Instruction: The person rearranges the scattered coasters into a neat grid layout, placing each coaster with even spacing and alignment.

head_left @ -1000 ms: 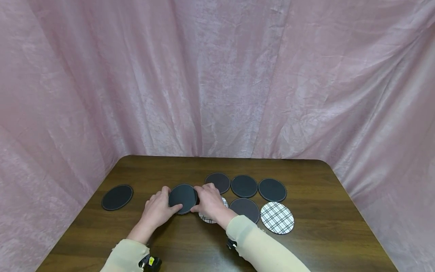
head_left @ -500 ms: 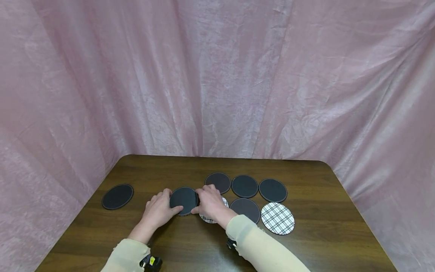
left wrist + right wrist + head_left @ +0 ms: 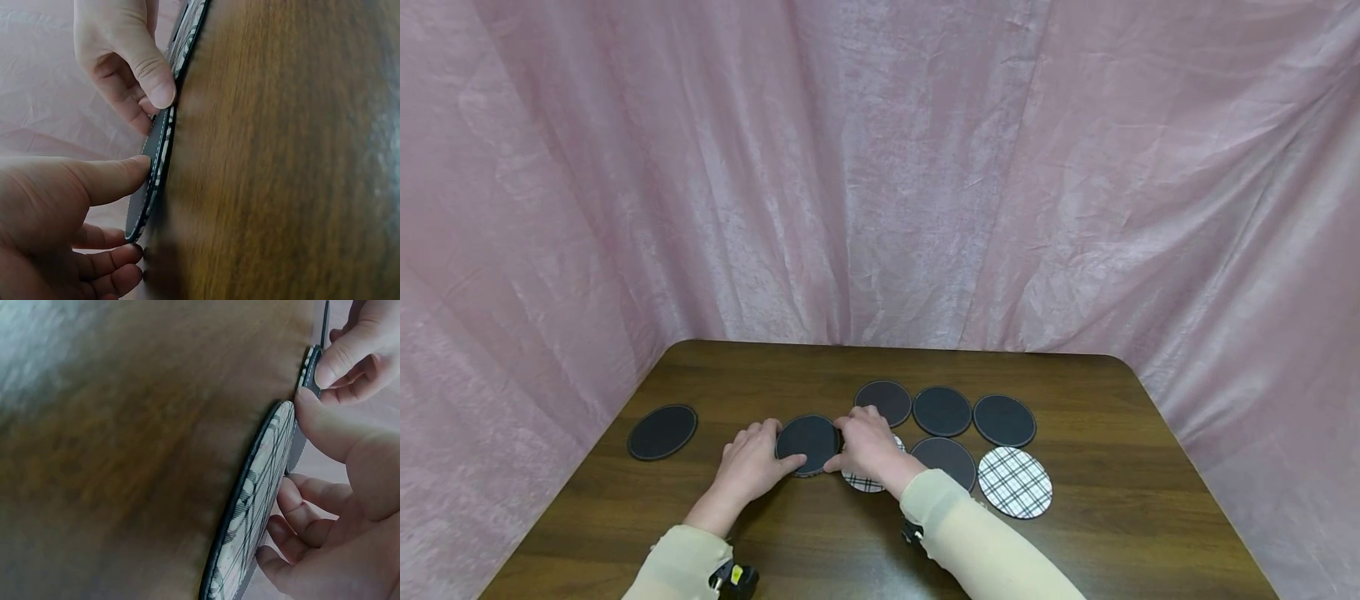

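Observation:
A round black coaster (image 3: 808, 442) sits between both hands, left of the middle of the table. My left hand (image 3: 748, 462) holds its left side; in the left wrist view the thumb lies on the dark face (image 3: 137, 206) and a finger reaches the edge. Plaid pattern shows along that coaster's rim. My right hand (image 3: 871, 447) holds the right side, thumb at the near edge and fingers at the far one. Under this hand a plaid coaster (image 3: 863, 483) is partly hidden; in the right wrist view its checked face (image 3: 250, 494) shows close to the curled fingers.
Behind the right hand runs a row of dark coasters (image 3: 942, 411). A further dark coaster (image 3: 947, 462) and a white plaid one (image 3: 1015, 482) lie nearer. Another black coaster (image 3: 662, 432) is far left. Pink curtain (image 3: 880, 167) hangs behind the wooden table (image 3: 1075, 550).
The black coaster between the hands has come slightly nearer and lower. My left fingers have lowered a little along with it; the right hand has hardly moved. Other coasters stay put.

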Tool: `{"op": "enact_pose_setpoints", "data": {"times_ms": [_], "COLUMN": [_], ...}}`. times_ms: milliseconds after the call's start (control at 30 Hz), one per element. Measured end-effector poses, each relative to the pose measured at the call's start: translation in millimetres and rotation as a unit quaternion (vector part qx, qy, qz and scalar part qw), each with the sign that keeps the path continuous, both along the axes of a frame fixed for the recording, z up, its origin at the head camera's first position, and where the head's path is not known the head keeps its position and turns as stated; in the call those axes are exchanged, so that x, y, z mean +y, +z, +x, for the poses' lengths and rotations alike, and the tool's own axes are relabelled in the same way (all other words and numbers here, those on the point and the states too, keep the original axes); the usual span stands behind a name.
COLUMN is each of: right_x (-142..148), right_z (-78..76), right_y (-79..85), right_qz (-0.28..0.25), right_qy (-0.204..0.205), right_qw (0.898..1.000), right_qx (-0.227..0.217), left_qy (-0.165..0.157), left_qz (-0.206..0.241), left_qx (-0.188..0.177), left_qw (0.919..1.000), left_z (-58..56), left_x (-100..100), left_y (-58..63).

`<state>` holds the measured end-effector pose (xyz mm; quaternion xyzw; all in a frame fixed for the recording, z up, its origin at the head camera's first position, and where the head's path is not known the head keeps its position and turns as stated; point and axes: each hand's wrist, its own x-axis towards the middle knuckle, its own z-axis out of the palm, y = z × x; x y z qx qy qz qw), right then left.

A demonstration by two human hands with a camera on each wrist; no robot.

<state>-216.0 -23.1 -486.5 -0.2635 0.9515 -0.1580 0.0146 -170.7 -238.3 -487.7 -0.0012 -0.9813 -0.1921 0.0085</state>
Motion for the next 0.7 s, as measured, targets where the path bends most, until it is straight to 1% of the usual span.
{"op": "enact_pose_setpoints", "data": {"times_ms": [300,467,567,700], "right_x": [3.0,6.5,8.1,9.7], "right_z": [0.5,1.7,2.9,5.5], "right_y": [1.1,2.6,2.8,2.1], "right_qz": [-0.007,-0.008,0.001,0.021], "right_qy": [0.008,0.014,0.014,0.009], "right_qw": [1.000,1.000,1.000,0.999], "right_qx": [-0.016,-0.016,-0.002,0.030], "left_qy": [-0.006,-0.008,-0.008,-0.008], "left_qz": [-0.014,-0.020,-0.022,-0.021], "left_qx": [-0.007,-0.011,-0.005,0.003], "left_qw": [0.9999,0.9997,0.9997,0.9997], "left_z": [3.5,5.7,7.3,8.8], "left_x": [-2.2,-3.0,-2.8,-1.9], "left_y": [0.9,0.9,0.7,1.0]}}
